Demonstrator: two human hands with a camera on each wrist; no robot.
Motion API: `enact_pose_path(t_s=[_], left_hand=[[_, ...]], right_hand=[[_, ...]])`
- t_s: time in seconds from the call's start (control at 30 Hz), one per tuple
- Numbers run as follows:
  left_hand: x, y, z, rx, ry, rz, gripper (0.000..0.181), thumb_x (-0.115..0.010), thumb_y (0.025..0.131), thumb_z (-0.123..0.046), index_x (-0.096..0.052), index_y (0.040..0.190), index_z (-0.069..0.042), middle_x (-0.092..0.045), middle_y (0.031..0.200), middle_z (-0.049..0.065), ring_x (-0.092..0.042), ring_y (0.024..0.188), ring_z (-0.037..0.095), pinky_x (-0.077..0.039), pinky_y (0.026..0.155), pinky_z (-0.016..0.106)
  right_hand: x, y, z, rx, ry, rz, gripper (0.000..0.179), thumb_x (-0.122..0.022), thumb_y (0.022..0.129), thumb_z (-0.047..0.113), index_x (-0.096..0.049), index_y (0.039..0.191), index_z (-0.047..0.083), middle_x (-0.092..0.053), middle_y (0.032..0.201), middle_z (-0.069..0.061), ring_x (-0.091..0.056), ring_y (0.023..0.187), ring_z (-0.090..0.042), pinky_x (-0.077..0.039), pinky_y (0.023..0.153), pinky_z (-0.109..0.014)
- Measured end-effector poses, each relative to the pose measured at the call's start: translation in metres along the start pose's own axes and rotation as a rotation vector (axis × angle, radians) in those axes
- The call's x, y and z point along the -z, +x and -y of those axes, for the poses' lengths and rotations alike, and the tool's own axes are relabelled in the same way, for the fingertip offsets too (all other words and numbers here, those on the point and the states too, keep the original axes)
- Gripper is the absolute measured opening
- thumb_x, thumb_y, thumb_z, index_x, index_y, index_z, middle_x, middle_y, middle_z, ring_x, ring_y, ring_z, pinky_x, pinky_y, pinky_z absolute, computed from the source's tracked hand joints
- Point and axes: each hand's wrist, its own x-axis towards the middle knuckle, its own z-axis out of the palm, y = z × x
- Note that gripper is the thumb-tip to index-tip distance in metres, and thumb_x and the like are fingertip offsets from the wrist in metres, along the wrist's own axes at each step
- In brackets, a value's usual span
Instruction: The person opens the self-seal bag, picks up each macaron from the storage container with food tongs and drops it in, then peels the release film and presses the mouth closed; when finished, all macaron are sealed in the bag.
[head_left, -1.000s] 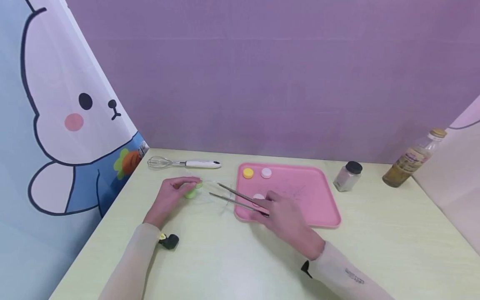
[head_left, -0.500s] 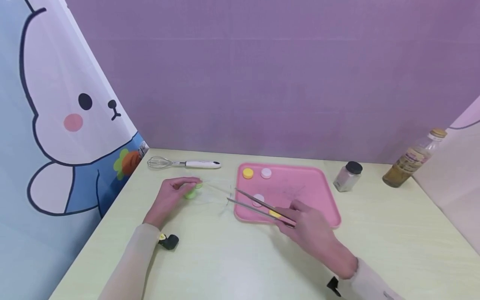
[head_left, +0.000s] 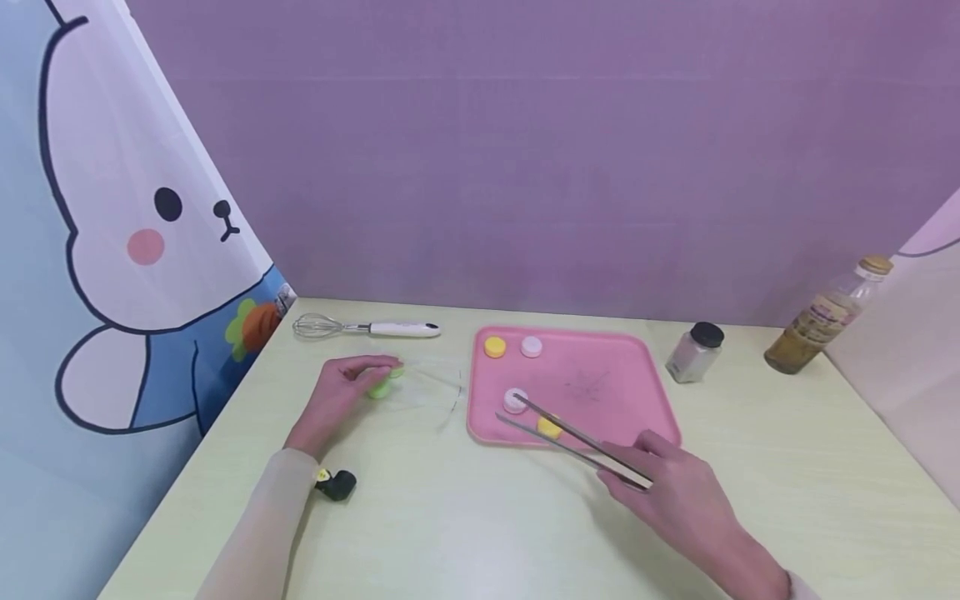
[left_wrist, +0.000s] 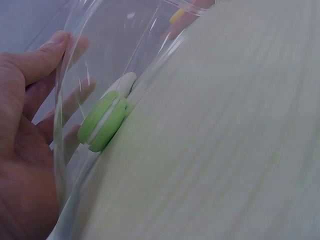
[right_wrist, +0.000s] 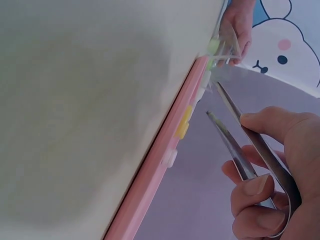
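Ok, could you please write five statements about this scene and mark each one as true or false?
1. The right hand holds metal tongs. True.
2. The tongs hold a yellow piece. False: their tips stand apart with nothing between them.
3. The left hand pinches a clear bag with a green piece inside. True.
4. The whisk lies on the tray. False: the whisk lies on the table, to the left of the pink tray.
5. The tray bears two yellow pieces and two pale ones. True.
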Motion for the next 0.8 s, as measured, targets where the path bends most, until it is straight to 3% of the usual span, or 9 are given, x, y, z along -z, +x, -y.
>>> enact_pose_path(t_s=[0.1, 0.2, 0.47, 0.73, 0.8], left_hand=[[0.0, 0.0, 0.0, -0.007, 0.002, 0.0, 0.03, -0.072, 0.095, -0.037, -0.077, 0.116, -0.017, -0.072, 0.122, -0.003, -0.059, 0.124, 0.012, -0.036, 0.113, 0.038], [0.0, -0.001, -0.001, -0.011, 0.003, 0.004, 0.03, -0.072, 0.095, -0.036, -0.077, 0.117, -0.017, -0.072, 0.123, -0.003, -0.058, 0.124, 0.013, -0.035, 0.113, 0.039], [0.0, -0.001, -0.001, -0.013, -0.01, 0.011, 0.029, -0.072, 0.096, -0.034, -0.076, 0.118, -0.015, -0.07, 0.126, 0.001, -0.058, 0.125, 0.014, -0.033, 0.114, 0.039], [0.001, 0.0, 0.001, -0.01, -0.02, 0.017, 0.026, -0.07, 0.098, -0.028, -0.076, 0.118, -0.013, -0.069, 0.129, 0.005, -0.057, 0.127, 0.016, -0.032, 0.115, 0.041], [0.0, 0.0, 0.001, -0.005, -0.012, 0.017, 0.026, -0.07, 0.098, -0.029, -0.076, 0.118, -0.014, -0.069, 0.128, 0.003, -0.057, 0.126, 0.015, -0.032, 0.115, 0.042]], right_hand=[[0.006, -0.01, -0.004, 0.002, -0.005, -0.027, 0.04, -0.063, 0.095, 0.055, -0.082, 0.099, 0.021, -0.046, 0.075, 0.016, -0.036, 0.057, 0.005, -0.034, 0.045, -0.013], [0.012, -0.019, -0.006, -0.003, -0.015, -0.048, 0.053, -0.047, 0.099, 0.062, -0.082, 0.101, 0.022, -0.049, 0.078, 0.016, -0.039, 0.058, 0.004, -0.035, 0.046, -0.014], [0.027, -0.034, -0.011, -0.028, -0.051, -0.034, 0.054, -0.051, 0.098, 0.063, -0.082, 0.101, 0.019, -0.049, 0.077, 0.017, -0.035, 0.056, 0.007, -0.031, 0.044, -0.013], [0.035, -0.044, -0.01, -0.076, -0.089, -0.015, 0.064, -0.042, 0.098, 0.068, -0.082, 0.101, 0.019, -0.05, 0.076, 0.017, -0.036, 0.054, 0.01, -0.031, 0.042, -0.013], [0.035, -0.045, -0.011, -0.079, -0.093, -0.006, 0.056, -0.05, 0.097, 0.065, -0.082, 0.101, 0.019, -0.051, 0.076, 0.017, -0.037, 0.055, 0.01, -0.032, 0.042, -0.013]])
